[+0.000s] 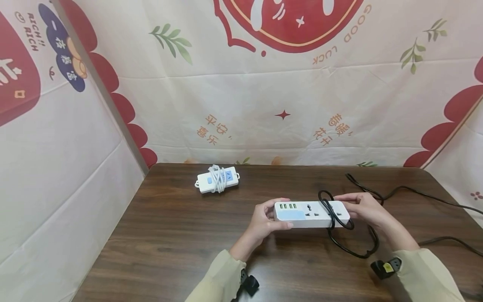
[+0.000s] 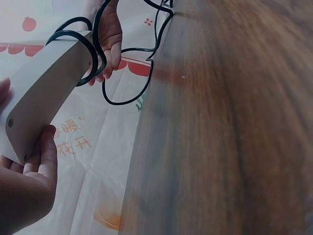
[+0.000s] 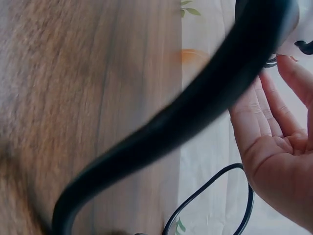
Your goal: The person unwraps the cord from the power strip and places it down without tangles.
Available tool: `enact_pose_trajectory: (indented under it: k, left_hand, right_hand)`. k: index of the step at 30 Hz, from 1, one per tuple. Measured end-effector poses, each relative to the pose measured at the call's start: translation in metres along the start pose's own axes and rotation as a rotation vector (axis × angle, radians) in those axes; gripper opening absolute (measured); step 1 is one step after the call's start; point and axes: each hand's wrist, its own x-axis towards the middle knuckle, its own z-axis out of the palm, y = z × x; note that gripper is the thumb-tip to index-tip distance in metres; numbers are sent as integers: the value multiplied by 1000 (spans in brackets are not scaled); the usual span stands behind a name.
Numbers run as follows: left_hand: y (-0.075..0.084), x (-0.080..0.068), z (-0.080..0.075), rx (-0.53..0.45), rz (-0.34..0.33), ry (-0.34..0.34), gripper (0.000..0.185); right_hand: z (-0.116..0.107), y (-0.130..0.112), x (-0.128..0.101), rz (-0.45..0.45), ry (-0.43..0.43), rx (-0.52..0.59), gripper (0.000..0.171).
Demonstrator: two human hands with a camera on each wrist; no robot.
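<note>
I see two power strips: one strip (image 1: 311, 214) held above the table (image 1: 170, 243), my left hand (image 1: 264, 222) curled round its USB end, my right hand (image 1: 364, 207) gripping the other end. One black cord (image 1: 332, 218) loops twice just inside the right grip. The second strip (image 1: 218, 179), cord-wrapped, lies well beyond the left.

Head view high, facing down; wrist views close; all share table (image 1: 181, 235).
</note>
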Motion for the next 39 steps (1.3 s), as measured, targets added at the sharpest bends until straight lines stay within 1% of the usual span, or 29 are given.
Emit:
enact_pose_trajectory:
  k: [4,9,14,19,21,25,29,33,39]
  left_hand:
    - [-1,0,0,5,6,-10,55]
    - [0,-1,0,2,2,-15,55]
    - [0,-1,1,-3,0,-20,55]
    - [0,-1,1,-3,-2,-24,56]
    - [0,-1,1,-3,-6,-22,55]
    - [0,-1,1,0,-16,-14,54]
    - [0,-1,0,2,-21,-13,54]
    - [0,-1,-1,9,-22,-11,55]
    - [-1,-1,-1,10,-28,1,55]
  right_hand:
    - [3,-2,2,16,23,-51,51]
    - [6,-4,4,5,31,-100,50]
    - [5,-6,5,-10,22,-81,50]
    - [1,-8,4,-1,38,-76,54]
    - [-1,-9,3,-16,53,-82,54]
    - [-3,-11,1,-75,76,-102,50]
    - [-6,-13,-2,-112,74,-108,49]
    - [-10,-16,-5,-122,61,-98,50]
    - [-14,-18,-11,-118,64,-100,51]
